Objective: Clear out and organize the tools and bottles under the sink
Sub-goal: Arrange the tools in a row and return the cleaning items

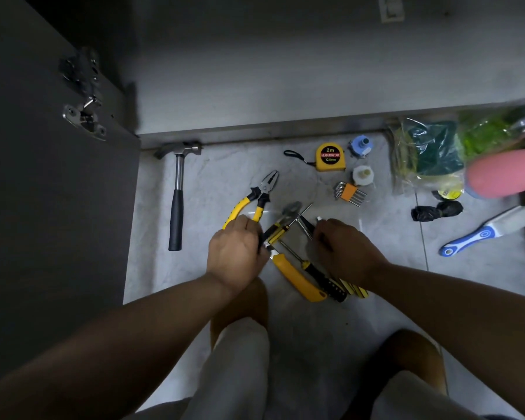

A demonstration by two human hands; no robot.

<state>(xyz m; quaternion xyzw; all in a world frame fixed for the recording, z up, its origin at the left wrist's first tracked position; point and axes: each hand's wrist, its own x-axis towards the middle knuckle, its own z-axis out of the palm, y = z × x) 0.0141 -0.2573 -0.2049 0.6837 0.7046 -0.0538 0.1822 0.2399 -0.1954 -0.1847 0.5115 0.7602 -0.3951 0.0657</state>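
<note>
Tools lie on the pale tiled floor in front of the open sink cabinet. My left hand (236, 253) grips the black-and-yellow handle of an adjustable wrench (278, 226), right beside the yellow pliers (256, 197). My right hand (344, 250) is curled over a bundle of screwdrivers (322, 275), whose shafts and striped handles stick out on both sides of it. A yellow utility knife (297, 278) lies between my hands. Further off are a hammer (178, 192), a yellow tape measure (330, 157) and a set of hex keys (349, 193).
The cabinet door (52, 177) stands open at left; the cabinet floor (285, 86) looks bare. At right are a plastic bag of green items (428, 153), a pink bottle (503, 172), a blue-and-white brush (488, 231), black bags (435, 210) and two small round fittings (361, 145). My knees are below.
</note>
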